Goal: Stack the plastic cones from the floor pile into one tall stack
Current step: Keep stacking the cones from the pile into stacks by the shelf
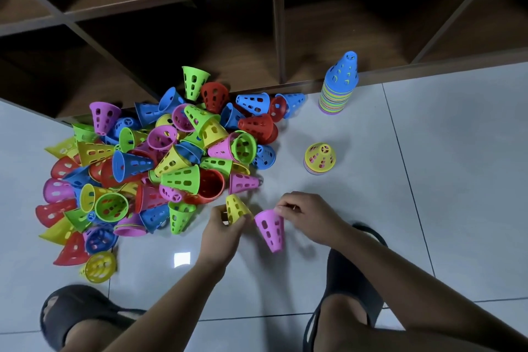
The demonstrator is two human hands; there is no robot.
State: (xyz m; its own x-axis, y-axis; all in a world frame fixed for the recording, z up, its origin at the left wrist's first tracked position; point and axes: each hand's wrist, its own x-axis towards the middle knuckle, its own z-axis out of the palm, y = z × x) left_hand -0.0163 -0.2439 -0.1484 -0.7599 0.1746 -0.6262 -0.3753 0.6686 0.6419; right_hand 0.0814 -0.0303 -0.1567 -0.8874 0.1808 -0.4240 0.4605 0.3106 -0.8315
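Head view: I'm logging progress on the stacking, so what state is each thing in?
Left hand, grips the yellow cone.
Right hand, pinches the pink cone at its wide end.
Yellow cone, held, off the pile.
Pink cone, held, off the pile.
Tall stack, upright, blue on top.
Short stack, upright, yellow on top.
Pile, loose, mostly unstacked.

Dim, cool light from above; square glare on floor before me. Deep shadow in shelf. Edges bend; pile rim soft.
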